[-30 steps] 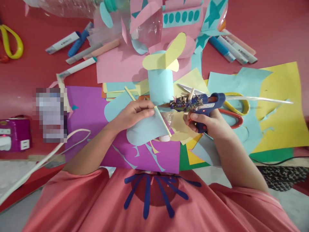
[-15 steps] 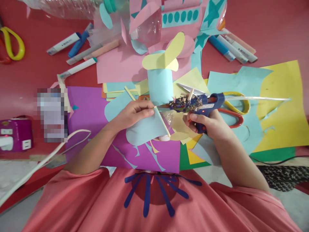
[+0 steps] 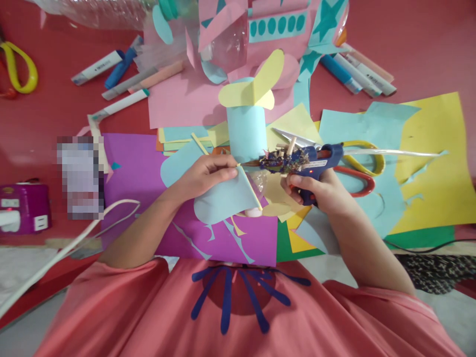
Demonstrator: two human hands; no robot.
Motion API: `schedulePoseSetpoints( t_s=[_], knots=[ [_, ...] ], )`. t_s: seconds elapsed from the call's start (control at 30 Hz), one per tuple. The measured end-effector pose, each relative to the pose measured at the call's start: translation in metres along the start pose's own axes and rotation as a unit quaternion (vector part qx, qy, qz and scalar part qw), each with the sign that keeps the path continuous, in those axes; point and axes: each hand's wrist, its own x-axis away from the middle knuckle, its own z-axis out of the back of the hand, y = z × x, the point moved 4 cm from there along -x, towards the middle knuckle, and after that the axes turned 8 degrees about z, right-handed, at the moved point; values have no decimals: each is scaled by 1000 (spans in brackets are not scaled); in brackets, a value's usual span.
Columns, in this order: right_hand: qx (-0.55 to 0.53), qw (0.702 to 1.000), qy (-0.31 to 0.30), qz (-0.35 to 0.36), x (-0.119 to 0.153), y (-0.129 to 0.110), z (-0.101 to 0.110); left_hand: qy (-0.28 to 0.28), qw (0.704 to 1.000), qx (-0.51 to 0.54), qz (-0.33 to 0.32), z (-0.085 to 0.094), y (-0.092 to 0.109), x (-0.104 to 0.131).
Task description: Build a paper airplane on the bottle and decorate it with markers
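Between the thumb and fingers of my left hand (image 3: 208, 173) is a light blue paper cutout (image 3: 223, 198) with a folded, yellowish strip along its right edge. My right hand (image 3: 316, 191) is wrapped around the handle of a dark blue glue gun (image 3: 316, 161). Its nozzle, crusted with debris, points left and reaches the top corner of the folded edge by my left fingertips. A clear glue stick (image 3: 401, 153) sticks out of the back of the gun. Just behind the nozzle stands a light blue paper cylinder (image 3: 247, 129) topped with yellow paper blades (image 3: 256, 91).
Scissors with yellow and red handles (image 3: 362, 186) lie under and behind the glue gun. Purple paper (image 3: 126, 163) and yellow paper (image 3: 439, 173) spread beneath. Markers (image 3: 98, 67) lie at both sides. A pink paper and bottle construction (image 3: 223, 44) stands behind. A purple power socket (image 3: 26, 208) sits left.
The glue gun has shifted very slightly left, its nozzle staying at the corner of the folded edge. My left hand and the blue cutout keep their place.
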Motion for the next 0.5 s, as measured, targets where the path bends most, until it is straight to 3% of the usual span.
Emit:
schedulePoseSetpoints(
  t_s=[0.5],
  knots=[
    [-4, 1000, 2, -1, -1, 1, -1, 27, 999, -19, 7, 3, -2, 0]
  ],
)
